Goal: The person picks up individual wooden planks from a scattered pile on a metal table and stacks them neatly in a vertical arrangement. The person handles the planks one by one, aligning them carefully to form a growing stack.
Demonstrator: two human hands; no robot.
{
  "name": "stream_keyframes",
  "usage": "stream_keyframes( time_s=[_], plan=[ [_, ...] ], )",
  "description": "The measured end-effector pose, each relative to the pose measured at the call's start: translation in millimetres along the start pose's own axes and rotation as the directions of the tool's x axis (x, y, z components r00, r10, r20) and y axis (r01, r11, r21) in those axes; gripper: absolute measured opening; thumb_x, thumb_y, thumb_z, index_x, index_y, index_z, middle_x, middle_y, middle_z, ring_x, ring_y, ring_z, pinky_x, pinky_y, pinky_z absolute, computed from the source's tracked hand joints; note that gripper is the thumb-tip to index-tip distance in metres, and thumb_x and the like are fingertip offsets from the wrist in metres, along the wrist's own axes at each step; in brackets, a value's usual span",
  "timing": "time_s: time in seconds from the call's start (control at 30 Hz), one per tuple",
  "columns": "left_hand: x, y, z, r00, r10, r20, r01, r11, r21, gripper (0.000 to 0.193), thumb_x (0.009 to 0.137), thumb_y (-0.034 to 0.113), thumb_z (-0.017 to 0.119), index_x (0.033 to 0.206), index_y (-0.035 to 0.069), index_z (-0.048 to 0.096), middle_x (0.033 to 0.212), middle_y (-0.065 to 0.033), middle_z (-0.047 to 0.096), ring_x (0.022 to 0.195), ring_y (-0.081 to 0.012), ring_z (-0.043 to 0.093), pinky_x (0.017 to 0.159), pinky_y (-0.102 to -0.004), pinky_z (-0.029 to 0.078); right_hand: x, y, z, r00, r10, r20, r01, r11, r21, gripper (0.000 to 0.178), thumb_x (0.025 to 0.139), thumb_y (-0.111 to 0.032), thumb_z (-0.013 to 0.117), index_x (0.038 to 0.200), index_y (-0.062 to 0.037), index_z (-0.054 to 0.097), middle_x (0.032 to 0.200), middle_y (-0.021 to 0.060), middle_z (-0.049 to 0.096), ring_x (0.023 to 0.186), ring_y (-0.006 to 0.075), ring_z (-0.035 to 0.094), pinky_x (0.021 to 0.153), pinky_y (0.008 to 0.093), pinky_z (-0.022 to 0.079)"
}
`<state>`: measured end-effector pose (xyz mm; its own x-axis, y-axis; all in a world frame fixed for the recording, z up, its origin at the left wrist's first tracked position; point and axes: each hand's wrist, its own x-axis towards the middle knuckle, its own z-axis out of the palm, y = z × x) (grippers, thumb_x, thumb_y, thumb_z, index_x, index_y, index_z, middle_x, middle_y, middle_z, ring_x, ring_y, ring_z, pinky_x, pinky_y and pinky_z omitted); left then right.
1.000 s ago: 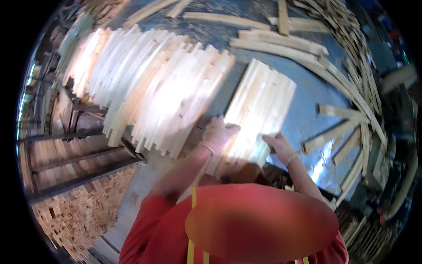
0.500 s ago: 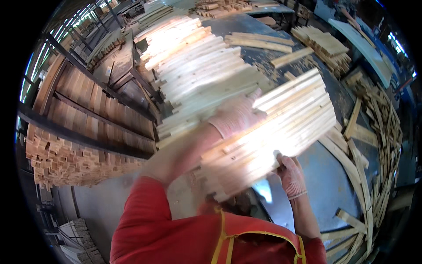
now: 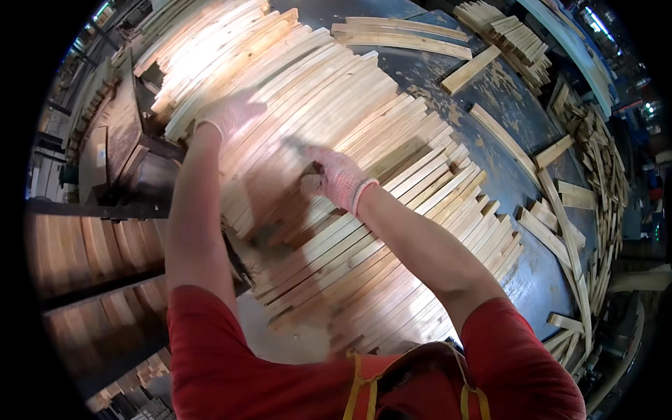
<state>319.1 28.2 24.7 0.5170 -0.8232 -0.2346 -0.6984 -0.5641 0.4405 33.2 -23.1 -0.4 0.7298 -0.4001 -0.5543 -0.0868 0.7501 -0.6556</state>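
Pale wooden strips (image 3: 315,84) lie side by side in a long slanting row across a dark metal table. My left hand (image 3: 234,117), in a light knitted glove, is at the upper left edge of a batch of these strips; its fingers are blurred and reach over the wood. My right hand (image 3: 337,178), gloved too, is curled at the batch's lower right side, thumb and fingers bent. The batch is held between both hands, close over the row, and a dark shadow falls under its near ends. More strips (image 3: 392,273) lie below my right forearm.
Loose slats (image 3: 402,42) and sawdust lie on the dark table (image 3: 504,98). A stack of short boards (image 3: 507,38) stands at the far right, and a heap of offcuts (image 3: 595,168) runs down the right edge. A rack of boards (image 3: 105,252) is at left.
Both hands have swung left and away from my body, taking the batch of strips from above the near table onto the row. The view has shifted left, too.
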Motion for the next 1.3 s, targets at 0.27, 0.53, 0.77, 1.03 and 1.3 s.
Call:
stream_keyframes(
  time_s=[0.27,0.53,0.77,1.03,1.3],
  plan=[
    [-126,75,68,0.959,0.261,-0.115,-0.223,0.938,0.265,0.095,0.095,0.061,0.068,0.167,0.007,0.038,0.166,-0.0284,0.039,0.151,-0.0443,0.043,0.123,-0.0535,0.036,-165,-12,-123,0.979,-0.158,0.132,0.177,0.973,-0.15,0.065,0.104,-0.022,0.073,0.156,0.0081,0.049,0.122,0.0156,0.074,0.108,0.0227,0.072,0.098,0.0342,0.058],
    [-260,133,144,0.917,0.255,0.305,-0.33,0.917,0.225,0.123,0.08,0.073,0.077,0.17,0.004,0.029,0.171,-0.0327,0.026,0.157,-0.0486,0.029,0.125,-0.0576,0.031,-310,120,-269,0.729,-0.282,-0.624,0.061,0.935,-0.35,0.073,0.099,-0.014,0.075,0.16,0.0082,0.042,0.125,0.0173,0.072,0.106,0.0256,0.073,0.096,0.0358,0.058],
    [-240,131,118,0.918,0.111,0.38,-0.121,0.993,0.002,0.116,0.086,0.056,0.081,0.171,0.005,0.022,0.16,-0.0284,0.048,0.145,-0.0414,0.053,0.117,-0.0467,0.045,-257,147,-187,0.959,-0.139,-0.246,0.075,0.965,-0.253,0.072,0.1,-0.028,0.076,0.162,-0.0063,0.046,0.121,0.0151,0.071,0.102,0.0226,0.069,0.086,0.0359,0.06],
    [-208,155,113,0.952,-0.043,0.302,-0.029,0.973,0.231,0.1,0.089,0.068,0.068,0.158,0.0,0.047,0.154,-0.0249,0.056,0.143,-0.0391,0.055,0.12,-0.0452,0.046,-170,104,-78,0.997,0.062,-0.046,-0.054,0.986,0.16,0.044,0.105,-0.025,0.069,0.144,-0.006,0.064,0.112,0.0038,0.071,0.097,0.0148,0.068,0.089,0.037,0.059],
    [-118,123,-17,0.979,0.177,-0.099,-0.184,0.981,-0.059,0.09,0.094,0.054,0.069,0.165,0.006,0.04,0.136,-0.0334,0.066,0.126,-0.046,0.066,0.111,-0.0474,0.049,-43,8,0,0.897,-0.396,0.196,0.433,0.874,-0.221,0.042,0.102,-0.019,0.068,0.139,0.0008,0.061,0.091,0.0072,0.058,0.07,0.0192,0.057,0.066,0.0338,0.053]
  ],
)
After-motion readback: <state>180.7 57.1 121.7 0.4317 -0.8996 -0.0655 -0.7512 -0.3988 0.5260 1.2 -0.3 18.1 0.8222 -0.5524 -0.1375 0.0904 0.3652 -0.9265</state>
